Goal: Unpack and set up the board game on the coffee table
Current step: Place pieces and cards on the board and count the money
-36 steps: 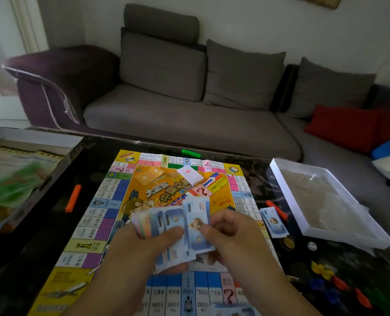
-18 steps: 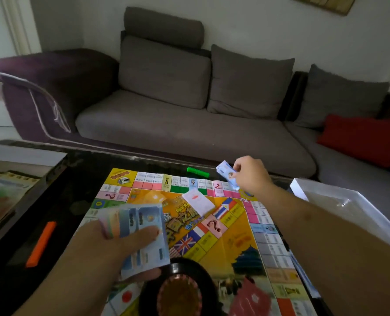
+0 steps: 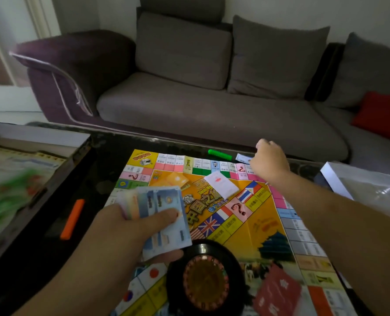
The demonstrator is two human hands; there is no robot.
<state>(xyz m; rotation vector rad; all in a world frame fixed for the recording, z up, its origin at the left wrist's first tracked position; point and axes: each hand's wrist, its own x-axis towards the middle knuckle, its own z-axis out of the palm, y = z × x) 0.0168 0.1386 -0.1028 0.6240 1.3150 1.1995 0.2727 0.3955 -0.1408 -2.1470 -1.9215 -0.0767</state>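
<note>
- A colourful game board (image 3: 246, 215) lies flat on a dark coffee table (image 3: 36, 265); every place below is given relative to this board.
- Past the board's far edge, a narrow strip of bare table runs before the table's rim, with a grey sofa (image 3: 212, 115) just beyond it.
- On that strip lie a green bar (image 3: 219, 154) and a single light blue banknote (image 3: 243, 158), near the board's far right corner.
- Left of the board there is a wider stretch of open table holding an orange bar (image 3: 72, 218), then an open box lid (image 3: 30, 169) with printed sheets, blurred.
- Right of the board sits a white box tray (image 3: 333, 179), close to the edge.
- On the board are an orange card deck (image 3: 177, 179) and a white card deck (image 3: 221, 185) near the far side, a black roulette wheel (image 3: 205, 277) and a red deck (image 3: 278, 290) near the close side.
- The left hand (image 3: 130, 229) hovers over the board's left half, thumb pressed on top of a fanned stack of banknotes (image 3: 159, 217), fingers curled beneath.
- The right hand (image 3: 269, 160) stretches with a straight arm to the far right corner, fingers curled downward at the single banknote; whether it grips or merely touches the note cannot be told.
- The two hands are well apart.
</note>
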